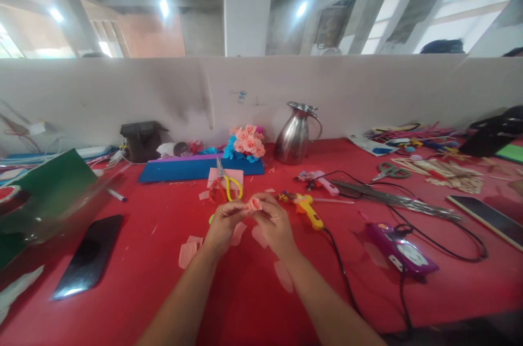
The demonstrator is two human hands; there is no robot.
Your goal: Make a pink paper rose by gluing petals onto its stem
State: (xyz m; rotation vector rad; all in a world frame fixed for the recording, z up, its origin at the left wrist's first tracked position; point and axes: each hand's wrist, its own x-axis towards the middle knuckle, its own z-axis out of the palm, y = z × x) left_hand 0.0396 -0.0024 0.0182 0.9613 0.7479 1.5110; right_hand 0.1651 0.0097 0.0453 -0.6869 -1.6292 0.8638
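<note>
Between my two hands, above the red table, is a small pink paper flower [255,204]. My left hand [224,224] pinches it from the left, near its base. On the other side the fingers of my right hand [274,222] close around it. Below and beside the hands lie loose pink paper petals [188,253]. Just beyond them rest yellow-handled scissors [232,185] on a pink paper piece. A yellow hot glue gun [309,212] lies to the right of my right hand. Further back sits a bunch of pink and blue paper flowers [248,143].
A steel jug [295,136] stands by the partition [175,90]. To the left lie a black phone [90,256] and a green sheet [53,199]. On the right are a pink glue gun [324,182], wire stems [400,201], a purple power box [402,252] with cables, and another phone [490,218].
</note>
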